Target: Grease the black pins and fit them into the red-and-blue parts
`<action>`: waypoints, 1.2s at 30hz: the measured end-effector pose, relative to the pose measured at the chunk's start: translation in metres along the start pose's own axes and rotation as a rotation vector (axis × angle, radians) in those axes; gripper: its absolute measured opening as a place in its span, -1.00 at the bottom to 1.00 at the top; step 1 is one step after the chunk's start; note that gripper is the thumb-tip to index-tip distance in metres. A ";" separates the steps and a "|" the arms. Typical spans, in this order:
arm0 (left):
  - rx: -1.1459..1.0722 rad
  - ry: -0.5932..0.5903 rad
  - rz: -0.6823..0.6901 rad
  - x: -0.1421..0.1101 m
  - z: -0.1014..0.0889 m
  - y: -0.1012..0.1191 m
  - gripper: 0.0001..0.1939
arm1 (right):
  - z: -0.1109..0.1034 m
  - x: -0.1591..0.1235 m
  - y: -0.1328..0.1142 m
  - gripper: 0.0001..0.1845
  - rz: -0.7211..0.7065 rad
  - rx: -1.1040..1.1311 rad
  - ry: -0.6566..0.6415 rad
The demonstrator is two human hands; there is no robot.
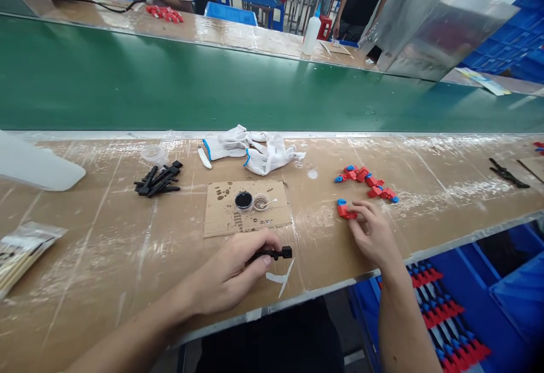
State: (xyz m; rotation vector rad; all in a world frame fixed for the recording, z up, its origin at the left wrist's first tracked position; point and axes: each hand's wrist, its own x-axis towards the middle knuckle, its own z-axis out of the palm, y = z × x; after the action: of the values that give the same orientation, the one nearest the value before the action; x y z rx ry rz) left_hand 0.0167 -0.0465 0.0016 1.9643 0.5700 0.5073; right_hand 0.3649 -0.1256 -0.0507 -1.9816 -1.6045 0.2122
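Between the thumb and fingers of my left hand (236, 271) is a black plastic part (284, 253), its blocky end sticking out to the right, above the near table edge. My right hand (372, 231) pinches a small red-and-blue plastic part (345, 212) at the table surface. Just beyond it lies a loose row of similar red-and-blue parts (369, 179). A cardboard piece (216, 223) with dark stains carries a small cup of black liquid (243, 200) and a second small cup (260, 203) with a white swab on it. Several black parts (158, 180) are piled to the left.
White gloves (272, 155) with blue cuffs lie behind the cardboard. A white bottle (38, 163) and a bag of sticks (25, 251) are on the left. Past a green belt (212, 89), people stand or sit. Blue crates (463, 305) with red-and-blue parts sit below right.
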 end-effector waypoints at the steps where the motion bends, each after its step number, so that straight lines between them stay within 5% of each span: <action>1: -0.007 -0.003 -0.007 0.001 0.001 0.001 -0.79 | 0.002 0.001 -0.001 -0.77 0.020 -0.007 0.023; 6: -0.011 0.038 -0.027 0.009 0.009 -0.002 -0.79 | 0.013 0.007 -0.005 -0.71 0.073 0.032 0.087; 10: -0.077 0.084 -0.069 0.011 0.016 -0.008 -0.77 | 0.008 -0.014 -0.024 -0.77 -0.028 0.247 0.063; 15: -0.132 0.080 -0.082 0.011 0.019 -0.009 -0.78 | -0.004 -0.048 -0.074 -0.66 -0.216 0.613 -0.147; 21: -0.050 0.010 -0.007 0.008 0.017 -0.006 -0.77 | 0.001 -0.048 -0.099 -0.38 -0.185 0.736 -0.259; 30: -0.011 -0.062 0.052 0.005 0.014 -0.002 -0.78 | 0.003 -0.043 -0.107 -0.30 -0.206 0.703 -0.316; 36: -0.025 -0.017 0.175 0.005 0.017 -0.010 -0.61 | 0.002 -0.045 -0.110 -0.28 -0.185 0.678 -0.356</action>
State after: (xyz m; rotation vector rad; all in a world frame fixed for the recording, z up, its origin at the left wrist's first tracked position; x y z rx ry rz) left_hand 0.0289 -0.0514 -0.0143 2.0027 0.3805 0.6025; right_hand 0.2587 -0.1546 -0.0054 -1.3124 -1.6221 0.9411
